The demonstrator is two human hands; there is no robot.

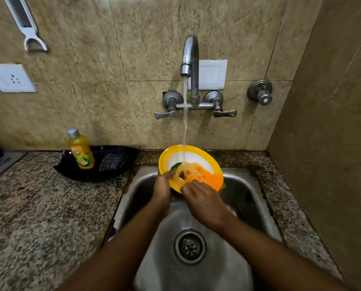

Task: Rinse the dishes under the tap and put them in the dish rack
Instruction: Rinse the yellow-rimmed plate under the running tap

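Note:
A round plate [196, 157] with a yellow rim and a white and orange face is tilted over the steel sink [257, 208]. Water runs from the wall tap [190, 57] and splashes on the plate's middle. My left hand [163, 189] grips the plate's lower left edge from below. My right hand [204, 201] lies on the plate's near rim, fingertips on its face. No dish rack is in view.
A black tray [120, 152] on the granite counter at the left holds a yellow dish-soap bottle [82, 151] and a scrubber [111, 161]. The sink drain [190, 246] sits below my arms. A side wall closes in on the right. A peeler [26, 24] hangs on the wall.

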